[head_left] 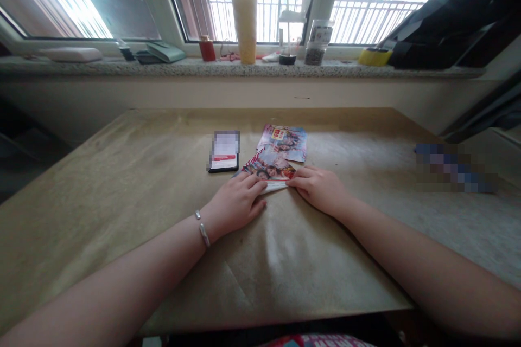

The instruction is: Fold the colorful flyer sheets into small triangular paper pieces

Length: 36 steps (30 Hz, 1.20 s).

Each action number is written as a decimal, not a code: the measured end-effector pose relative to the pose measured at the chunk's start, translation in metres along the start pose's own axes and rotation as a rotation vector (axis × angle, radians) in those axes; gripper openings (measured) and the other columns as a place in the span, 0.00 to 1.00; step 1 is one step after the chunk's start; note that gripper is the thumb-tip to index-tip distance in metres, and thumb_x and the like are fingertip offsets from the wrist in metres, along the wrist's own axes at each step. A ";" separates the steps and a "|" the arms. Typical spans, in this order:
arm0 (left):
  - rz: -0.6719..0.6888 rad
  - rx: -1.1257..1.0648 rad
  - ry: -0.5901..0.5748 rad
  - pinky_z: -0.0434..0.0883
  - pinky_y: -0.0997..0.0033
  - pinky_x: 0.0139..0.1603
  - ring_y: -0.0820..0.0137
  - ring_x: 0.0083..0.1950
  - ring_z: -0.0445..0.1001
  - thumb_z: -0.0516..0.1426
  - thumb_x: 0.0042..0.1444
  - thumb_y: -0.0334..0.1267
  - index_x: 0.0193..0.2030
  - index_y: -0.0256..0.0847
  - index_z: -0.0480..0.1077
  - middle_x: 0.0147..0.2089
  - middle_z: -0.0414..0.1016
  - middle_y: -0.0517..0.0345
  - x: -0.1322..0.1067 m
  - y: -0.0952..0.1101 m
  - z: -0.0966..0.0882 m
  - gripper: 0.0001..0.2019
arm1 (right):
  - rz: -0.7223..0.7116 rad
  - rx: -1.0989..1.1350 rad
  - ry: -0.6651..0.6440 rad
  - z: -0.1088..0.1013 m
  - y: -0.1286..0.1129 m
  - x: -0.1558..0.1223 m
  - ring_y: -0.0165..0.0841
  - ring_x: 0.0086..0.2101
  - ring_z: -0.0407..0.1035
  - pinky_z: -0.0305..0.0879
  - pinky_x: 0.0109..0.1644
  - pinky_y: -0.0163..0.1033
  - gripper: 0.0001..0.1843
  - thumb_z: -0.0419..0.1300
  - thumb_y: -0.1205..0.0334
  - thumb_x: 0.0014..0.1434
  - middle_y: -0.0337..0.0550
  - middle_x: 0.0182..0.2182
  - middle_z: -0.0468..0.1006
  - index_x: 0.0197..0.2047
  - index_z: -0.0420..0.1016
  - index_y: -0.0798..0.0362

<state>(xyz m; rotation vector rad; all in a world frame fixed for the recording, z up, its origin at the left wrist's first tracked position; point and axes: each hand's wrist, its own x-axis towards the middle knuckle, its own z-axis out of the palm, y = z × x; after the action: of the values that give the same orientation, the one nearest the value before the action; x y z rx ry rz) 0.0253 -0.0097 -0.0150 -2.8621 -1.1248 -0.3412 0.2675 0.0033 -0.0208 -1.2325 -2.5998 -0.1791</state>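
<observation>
A colourful printed paper sheet (pixel 280 153) lies on the brown paper-covered table (pixel 122 184), partly folded at its near end. My left hand (pixel 236 201), with a silver bracelet at the wrist, presses its fingertips on the near left edge of the sheet. My right hand (pixel 319 187) lies on the near right edge, fingers together and flat against the fold. Both hands pinch or press the paper's near edge. A phone (pixel 223 152) rests just left of the sheet, screen up.
A stone window sill (pixel 122 68) runs across the back with a tall cup of pale drink (pixel 244 19), a small red jar (pixel 207 49), a glass jar (pixel 317 43), a yellow tape roll (pixel 374 57) and a dark bag (pixel 451 27). A blurred item (pixel 456 168) lies at the table's right.
</observation>
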 end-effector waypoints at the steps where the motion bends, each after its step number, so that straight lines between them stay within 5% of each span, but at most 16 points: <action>1: 0.007 0.004 -0.004 0.65 0.56 0.58 0.60 0.52 0.66 0.51 0.62 0.43 0.57 0.37 0.65 0.52 0.69 0.48 0.000 0.000 0.000 0.19 | 0.001 0.014 0.002 0.001 0.001 0.000 0.35 0.40 0.71 0.64 0.40 0.37 0.14 0.54 0.66 0.62 0.41 0.39 0.79 0.43 0.80 0.46; 11: 0.000 0.033 -0.053 0.62 0.56 0.59 0.58 0.54 0.62 0.50 0.62 0.48 0.61 0.40 0.61 0.53 0.67 0.49 -0.002 0.001 0.000 0.24 | 0.027 0.130 0.038 0.005 0.007 0.001 0.34 0.40 0.71 0.64 0.42 0.36 0.13 0.55 0.65 0.61 0.41 0.38 0.79 0.40 0.80 0.46; 25: -0.004 0.038 -0.076 0.62 0.56 0.58 0.58 0.53 0.62 0.50 0.62 0.49 0.61 0.41 0.61 0.53 0.66 0.50 -0.001 0.000 -0.001 0.24 | 0.099 0.106 -0.089 -0.011 0.027 -0.005 0.35 0.39 0.72 0.63 0.39 0.37 0.13 0.53 0.67 0.59 0.40 0.38 0.79 0.38 0.79 0.47; 32: -0.008 0.020 -0.073 0.62 0.56 0.58 0.59 0.54 0.62 0.50 0.62 0.49 0.61 0.41 0.61 0.52 0.67 0.49 -0.001 0.000 -0.001 0.24 | 0.210 0.198 -0.058 -0.005 0.035 -0.006 0.32 0.33 0.71 0.64 0.37 0.36 0.10 0.55 0.67 0.56 0.41 0.35 0.78 0.34 0.79 0.49; 36: -0.005 0.017 -0.062 0.62 0.56 0.58 0.59 0.54 0.62 0.51 0.61 0.49 0.60 0.41 0.62 0.51 0.67 0.49 -0.001 0.000 -0.002 0.23 | 0.218 0.201 0.086 -0.003 0.027 -0.004 0.35 0.36 0.69 0.64 0.40 0.39 0.09 0.55 0.67 0.56 0.44 0.33 0.77 0.33 0.77 0.51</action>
<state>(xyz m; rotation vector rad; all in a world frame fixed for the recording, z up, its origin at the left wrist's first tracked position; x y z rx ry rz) 0.0241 -0.0109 -0.0138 -2.8746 -1.1394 -0.2435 0.2912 0.0174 -0.0193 -1.3878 -2.3245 0.0679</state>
